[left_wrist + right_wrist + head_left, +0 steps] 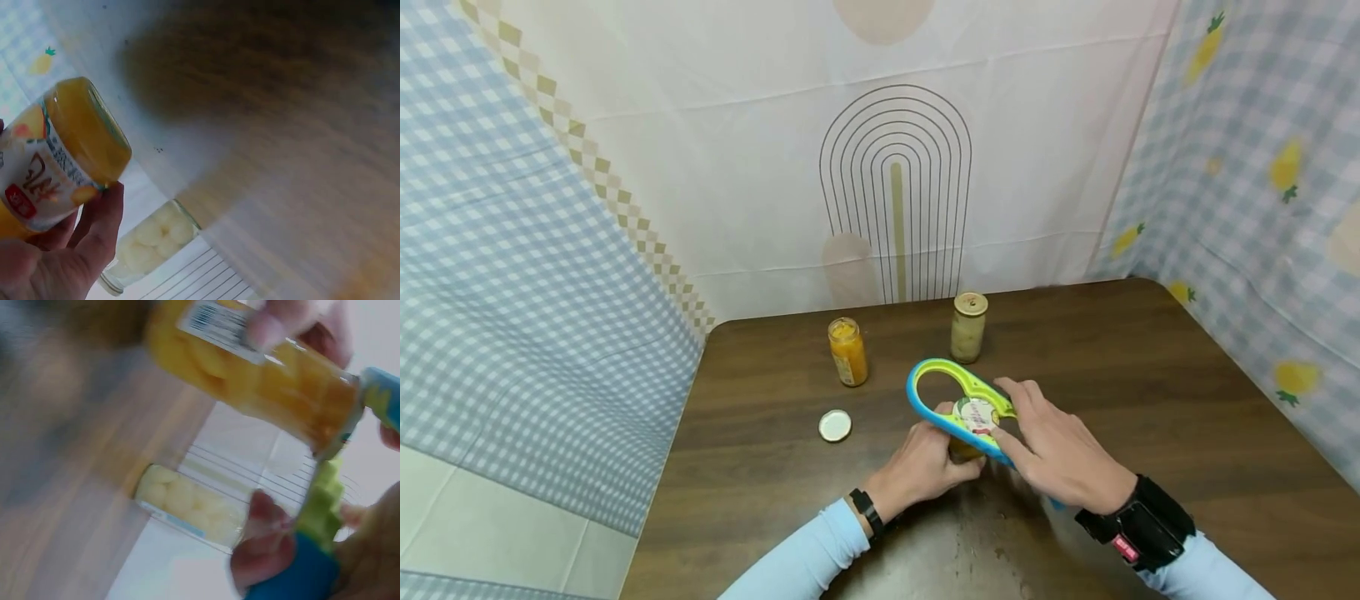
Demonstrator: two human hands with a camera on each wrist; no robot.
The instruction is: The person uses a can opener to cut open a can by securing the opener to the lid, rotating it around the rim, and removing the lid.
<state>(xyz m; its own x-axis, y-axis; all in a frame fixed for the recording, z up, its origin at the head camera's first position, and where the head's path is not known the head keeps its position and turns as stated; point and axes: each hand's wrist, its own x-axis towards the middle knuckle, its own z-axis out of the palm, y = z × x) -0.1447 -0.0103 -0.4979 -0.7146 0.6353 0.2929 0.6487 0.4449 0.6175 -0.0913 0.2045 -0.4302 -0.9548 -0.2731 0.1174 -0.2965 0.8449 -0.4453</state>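
Opener [981, 389] around jar lid [976, 413]; well apart from far table edge [910, 309]

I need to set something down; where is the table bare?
Bare: the table between the right hand and the pineapple-print cloth; also its strip left of the white lid. Crowded: the middle, with left hand, jar opener and held jar, pale jar and orange jar behind.

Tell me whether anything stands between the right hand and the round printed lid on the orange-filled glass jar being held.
Yes, the blue and green plastic opener: the right hand grips it, and its arms straddle the lid.
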